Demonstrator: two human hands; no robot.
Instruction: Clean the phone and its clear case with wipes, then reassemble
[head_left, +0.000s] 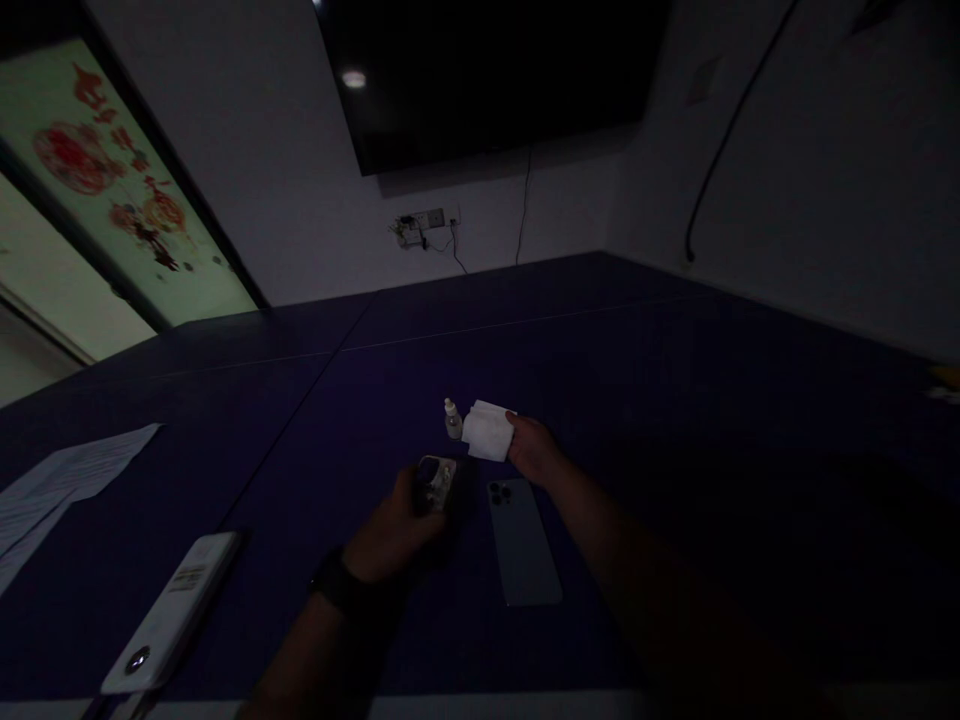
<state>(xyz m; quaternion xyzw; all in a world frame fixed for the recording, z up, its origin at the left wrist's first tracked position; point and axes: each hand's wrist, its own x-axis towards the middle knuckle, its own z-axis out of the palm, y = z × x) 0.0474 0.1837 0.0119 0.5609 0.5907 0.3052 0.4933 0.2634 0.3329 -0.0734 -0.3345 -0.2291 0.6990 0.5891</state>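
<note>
My left hand (397, 525), with a dark band on its wrist, is closed around a small box-like item (437, 480) with a dark part and a pale face; its kind is too dim to make out. In my right hand (534, 450) a folded white tissue (489, 431) is pinched between thumb and fingers. Just left of the tissue stands a small dropper bottle (452, 420) with a white top, upright on the table. A smartphone (523, 545) lies back side up between my forearms, its cameras at the far end.
The dark blue table (637, 380) stretches to the wall. At the left lie a white power bank (176, 610) with a cable at its near end and some printed papers (75, 480). A wall screen (495, 80) hangs above sockets (424, 222) with cables.
</note>
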